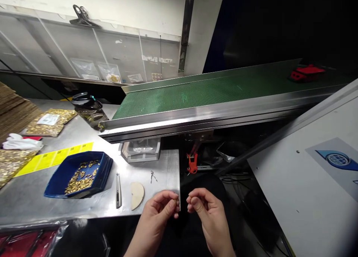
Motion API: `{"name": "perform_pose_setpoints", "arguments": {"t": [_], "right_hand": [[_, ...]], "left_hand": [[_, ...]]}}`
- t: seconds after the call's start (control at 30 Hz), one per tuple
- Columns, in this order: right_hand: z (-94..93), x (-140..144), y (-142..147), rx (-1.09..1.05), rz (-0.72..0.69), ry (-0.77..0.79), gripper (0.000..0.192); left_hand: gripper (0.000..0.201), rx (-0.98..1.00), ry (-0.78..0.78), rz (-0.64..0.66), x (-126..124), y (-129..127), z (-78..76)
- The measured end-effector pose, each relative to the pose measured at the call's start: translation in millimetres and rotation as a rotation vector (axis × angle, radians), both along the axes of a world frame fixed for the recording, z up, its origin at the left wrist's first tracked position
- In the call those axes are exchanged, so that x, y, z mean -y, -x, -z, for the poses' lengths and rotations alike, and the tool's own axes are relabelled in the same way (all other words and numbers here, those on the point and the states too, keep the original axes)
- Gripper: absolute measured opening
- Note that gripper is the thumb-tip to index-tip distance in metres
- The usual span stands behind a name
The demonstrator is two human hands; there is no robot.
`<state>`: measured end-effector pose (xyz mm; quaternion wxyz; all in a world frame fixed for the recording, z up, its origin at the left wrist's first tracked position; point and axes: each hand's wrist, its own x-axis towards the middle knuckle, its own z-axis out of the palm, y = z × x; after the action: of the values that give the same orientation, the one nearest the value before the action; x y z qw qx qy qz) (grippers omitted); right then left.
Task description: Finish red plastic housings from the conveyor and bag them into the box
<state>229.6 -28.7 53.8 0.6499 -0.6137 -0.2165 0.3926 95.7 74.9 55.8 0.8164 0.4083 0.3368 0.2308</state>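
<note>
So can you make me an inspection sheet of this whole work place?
Surface: metal table, shiny, partly covered.
Job's things: gold-coloured pieces inside a blue bin.
Clutter: craft knife, half-round disc and dark bottle on the table.
Grips: left grip and right grip both pinched closed; anything held is too small to tell.
Cables: dark cables low, right of the table.
Surroundings: green conveyor belt, with a red object toward the picture's right.

A shiny grey metal tabletop spreads beyond and left of the left hand. Farther ahead, a green ribbed conveyor belt with a silver metal side rail runs crosswise before an off-white wall and a cloudy plastic pocket sheet. Right of the right hand is a flat white panel. Light glints off the tabletop.
</note>
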Motion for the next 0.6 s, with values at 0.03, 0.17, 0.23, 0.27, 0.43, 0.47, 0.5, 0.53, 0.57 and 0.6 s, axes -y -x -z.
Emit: {"name": "perform_pose_setpoints", "arguments": {"t": [0.03,0.17,0.23,0.27,0.43,0.47,0.5,0.53,0.57,0.6], "right_hand": [[-0.7,0,0,-0.057,-0.011,-0.01,0.03],[-5.7,-3,6,-0.269,-0.032,-0.063,0.032],[-8.5,-4,8,-0.361,-0.022,-0.088,0.035],[-9.4,-4,9,-0.405,-0.014,-0.096,0.036],[-6.3,-8,14,-0.543,0.037,-0.102,0.037],[-4.8,-9,15,-0.563,0.048,-0.101,0.039],[-3.3,-10,17,-0.578,0.056,-0.097,0.04],[-2.0,-12,17,-0.585,0.061,-0.094,0.041],[-1.1,-13,17,-0.58,0.061,-0.093,0.041],[-0.7,-14,16,-0.559,0.053,-0.093,0.041]], "left_hand": [[0.027,-0.025,-0.047,-0.013,1,0,0.2],[0.026,-0.116,-0.283,-0.11,6,1,1.4],[0.015,-0.131,-0.472,-0.137,8,2,1.7],[0.009,-0.127,-0.576,-0.13,9,2,1.3],[0.022,-0.071,-0.93,-0.139,8,-5,-6.0],[0.025,-0.067,-0.969,-0.174,7,-7,-7.4],[0.027,-0.067,-0.999,-0.212,7,-9,-8.5],[0.028,-0.068,-1.021,-0.245,7,-11,-9.1],[0.029,-0.06,-1.039,-0.267,7,-12,-9.1],[0.029,-0.049,-1.047,-0.292,8,-14,-8.5]]}}
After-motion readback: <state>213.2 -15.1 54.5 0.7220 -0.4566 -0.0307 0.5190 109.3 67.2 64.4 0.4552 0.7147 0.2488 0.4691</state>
